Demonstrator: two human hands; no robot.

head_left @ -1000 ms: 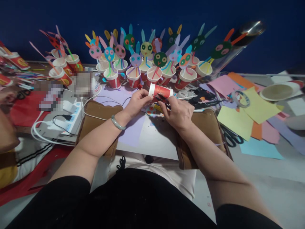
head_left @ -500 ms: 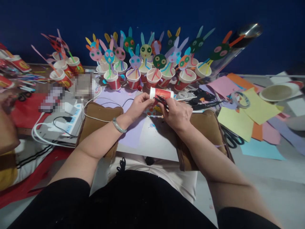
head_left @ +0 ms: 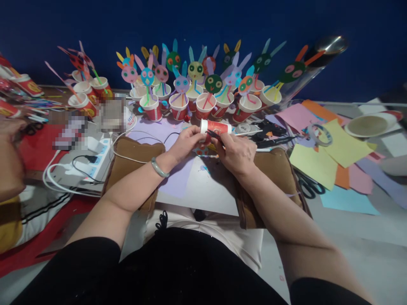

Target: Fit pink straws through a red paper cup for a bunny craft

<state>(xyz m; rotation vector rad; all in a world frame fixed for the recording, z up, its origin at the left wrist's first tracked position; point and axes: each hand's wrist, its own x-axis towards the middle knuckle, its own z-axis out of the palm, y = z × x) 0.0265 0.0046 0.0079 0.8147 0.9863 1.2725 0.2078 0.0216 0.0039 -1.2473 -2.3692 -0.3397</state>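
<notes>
In the middle, a red-and-white paper cup (head_left: 219,126) lies on its side in front of me. My left hand (head_left: 190,140) pinches the cup's near edge at its left end with thumb and fingers. My right hand (head_left: 237,151) is closed around small black scissors (head_left: 213,134), whose dark tips point left at the near side of the cup. Their tips look nearly together. Below the hands, a decorated paper piece (head_left: 202,151) with dots is partly hidden. Behind the cup stand several paper cups (head_left: 206,106) with colourful paper rabbit heads on bent stems.
Brown cushions (head_left: 133,163) lie under both forearms. A white power strip (head_left: 99,161) with cables is at left, near another person's hand (head_left: 11,131). Coloured paper sheets (head_left: 313,163), a tape roll (head_left: 320,134) and larger black scissors (head_left: 309,184) lie at right.
The scissors' blades were spread against the cup and now look nearly closed. The cup has shifted very slightly; both hands hold almost the same place.
</notes>
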